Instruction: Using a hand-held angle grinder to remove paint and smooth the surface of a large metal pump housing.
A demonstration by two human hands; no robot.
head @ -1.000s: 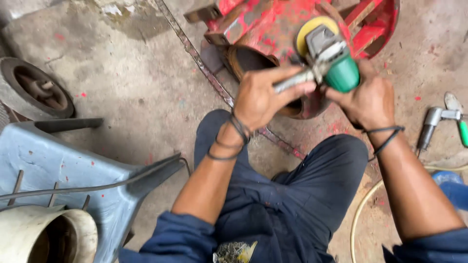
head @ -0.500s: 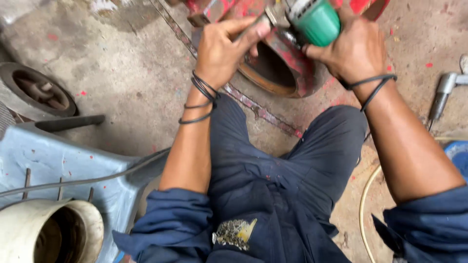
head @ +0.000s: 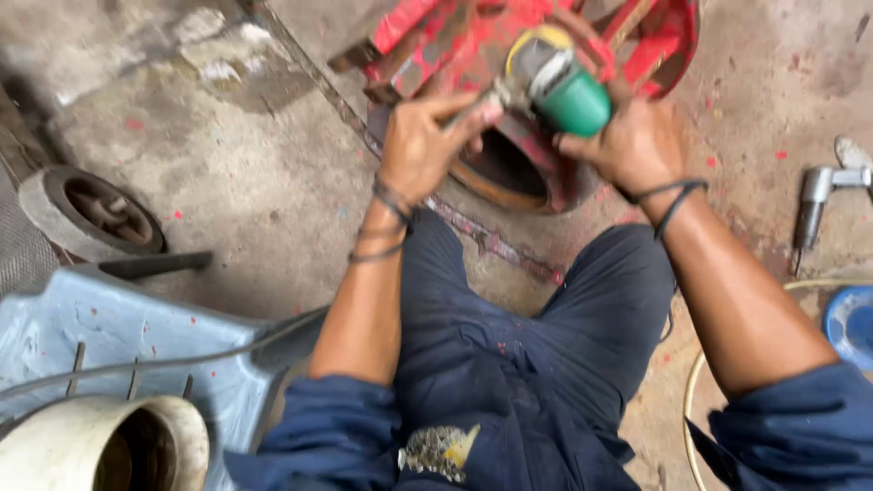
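Note:
I hold a green-bodied angle grinder [head: 566, 91] with a yellow guard over a red metal machine part [head: 509, 41] lying on the concrete floor. My right hand [head: 637, 145] grips the green body. The grinder's side handle is in my left hand [head: 423, 145], fingers wrapped around it. A rusty round opening [head: 505, 173] in the red part shows between my hands. Dark bands circle both wrists. My legs in dark blue trousers [head: 509, 364] are below.
An old small wheel [head: 95, 214] lies at the left. A pale blue plastic chair [head: 118, 336] and a white pipe end [head: 118, 445] sit at the lower left. Another metal tool [head: 818, 195] lies at the right, with a blue tub's edge [head: 850, 323] and a hose loop [head: 696, 391].
The view shifted down then back up. Both hands stayed on the grinder, which now sits a little lower in view over the red part's rim.

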